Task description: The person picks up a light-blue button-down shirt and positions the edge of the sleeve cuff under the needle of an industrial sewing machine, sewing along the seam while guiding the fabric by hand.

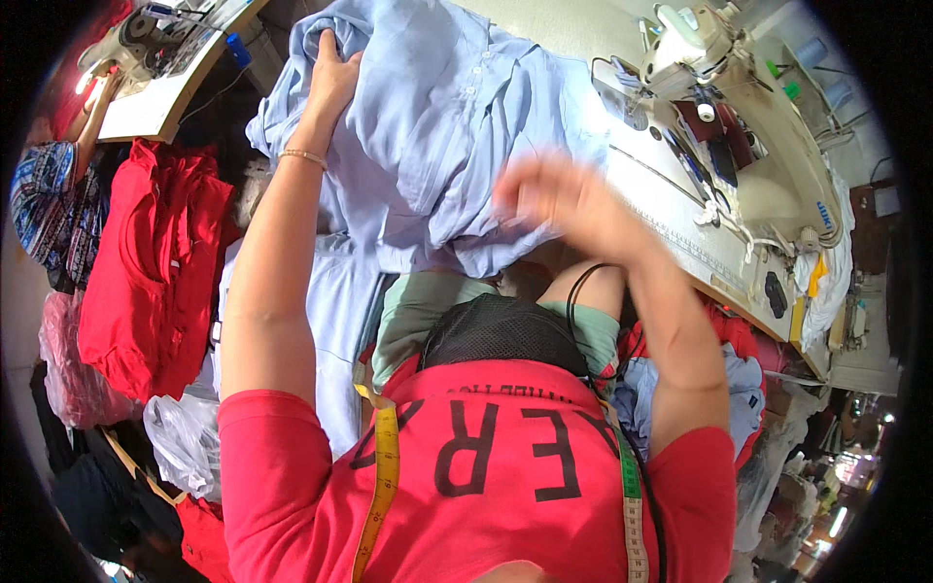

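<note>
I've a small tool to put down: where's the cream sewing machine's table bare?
White tabletop shows bare beyond the blue shirt, left of the sewing machine; a narrower strip runs between scissors and ruler. Crowded: under the machine's arm, among dark items, and around the shirt and right hand.

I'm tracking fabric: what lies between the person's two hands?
In the head view, the light-blue shirt lies between the left hand and the blurred right hand.
</note>
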Action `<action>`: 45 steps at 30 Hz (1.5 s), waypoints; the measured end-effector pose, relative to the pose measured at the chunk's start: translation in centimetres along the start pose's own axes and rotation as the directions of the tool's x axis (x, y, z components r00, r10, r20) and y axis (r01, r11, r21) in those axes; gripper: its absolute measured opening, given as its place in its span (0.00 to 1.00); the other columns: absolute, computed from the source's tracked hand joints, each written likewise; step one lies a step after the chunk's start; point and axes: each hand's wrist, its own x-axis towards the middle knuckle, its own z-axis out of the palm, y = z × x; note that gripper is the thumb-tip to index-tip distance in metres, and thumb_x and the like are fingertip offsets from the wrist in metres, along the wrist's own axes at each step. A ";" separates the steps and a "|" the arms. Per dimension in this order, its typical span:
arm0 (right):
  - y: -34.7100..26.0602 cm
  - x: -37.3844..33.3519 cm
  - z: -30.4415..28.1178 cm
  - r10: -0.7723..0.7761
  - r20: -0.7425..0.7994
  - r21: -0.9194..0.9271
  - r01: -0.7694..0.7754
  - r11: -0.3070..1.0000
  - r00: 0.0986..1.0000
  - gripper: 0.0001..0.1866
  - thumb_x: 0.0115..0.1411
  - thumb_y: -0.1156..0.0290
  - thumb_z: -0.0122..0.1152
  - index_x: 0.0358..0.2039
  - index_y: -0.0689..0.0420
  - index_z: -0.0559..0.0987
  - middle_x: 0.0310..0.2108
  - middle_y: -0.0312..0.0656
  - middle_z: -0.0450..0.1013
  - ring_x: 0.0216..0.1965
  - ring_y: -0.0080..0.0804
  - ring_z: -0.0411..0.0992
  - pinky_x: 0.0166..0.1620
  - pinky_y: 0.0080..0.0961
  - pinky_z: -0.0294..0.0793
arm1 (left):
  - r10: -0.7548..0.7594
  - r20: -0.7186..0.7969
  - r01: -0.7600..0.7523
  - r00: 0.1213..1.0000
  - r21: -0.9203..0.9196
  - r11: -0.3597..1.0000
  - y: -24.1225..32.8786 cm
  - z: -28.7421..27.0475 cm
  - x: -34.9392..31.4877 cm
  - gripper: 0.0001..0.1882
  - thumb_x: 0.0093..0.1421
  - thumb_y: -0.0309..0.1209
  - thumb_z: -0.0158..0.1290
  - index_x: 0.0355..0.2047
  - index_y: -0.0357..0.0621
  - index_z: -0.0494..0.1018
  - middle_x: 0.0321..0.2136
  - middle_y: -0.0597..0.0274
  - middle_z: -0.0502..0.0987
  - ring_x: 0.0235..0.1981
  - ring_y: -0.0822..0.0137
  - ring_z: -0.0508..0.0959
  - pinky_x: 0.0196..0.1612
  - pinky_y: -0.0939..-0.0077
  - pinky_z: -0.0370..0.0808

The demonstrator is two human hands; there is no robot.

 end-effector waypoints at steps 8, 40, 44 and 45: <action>3.2 -3.2 2.2 -0.179 -0.286 -0.857 -0.168 0.487 0.941 0.18 0.50 0.80 0.54 0.43 0.54 0.72 0.41 0.46 0.68 0.37 0.48 0.71 0.36 0.38 0.73 | -0.049 0.025 0.052 0.998 -0.144 0.988 2.2 -0.9 -1.3 0.34 0.53 0.31 0.51 0.58 0.32 0.54 0.48 0.35 0.68 0.49 0.50 0.71 0.51 0.68 0.68; 5.4 10.8 -7.7 0.008 -0.701 -0.654 -0.647 0.392 0.714 0.39 0.52 0.41 0.54 0.56 0.56 0.64 0.55 0.52 0.60 0.59 0.54 0.55 0.57 0.54 0.53 | -0.308 0.054 0.216 0.950 -0.825 0.522 1.6 -13.9 -5.8 0.17 0.57 0.22 0.50 0.48 0.40 0.65 0.38 0.61 0.73 0.38 0.71 0.75 0.40 0.78 0.73; 8.2 13.0 -9.4 -0.144 -0.723 -0.664 -0.622 0.414 0.676 0.33 0.50 0.48 0.60 0.53 0.52 0.68 0.53 0.46 0.64 0.57 0.46 0.59 0.56 0.52 0.53 | -0.308 0.066 0.211 0.949 -0.859 0.466 0.1 -18.1 -8.6 0.21 0.58 0.24 0.51 0.53 0.42 0.63 0.42 0.61 0.74 0.42 0.69 0.75 0.46 0.73 0.73; 8.3 13.2 -9.2 -0.145 -0.711 -0.671 -0.601 0.434 0.688 0.32 0.49 0.49 0.61 0.52 0.51 0.69 0.52 0.45 0.66 0.56 0.45 0.61 0.56 0.52 0.53 | -0.319 0.056 0.206 0.946 -0.863 0.462 0.3 -19.5 -9.6 0.21 0.58 0.24 0.50 0.53 0.42 0.63 0.42 0.63 0.74 0.42 0.69 0.75 0.47 0.72 0.73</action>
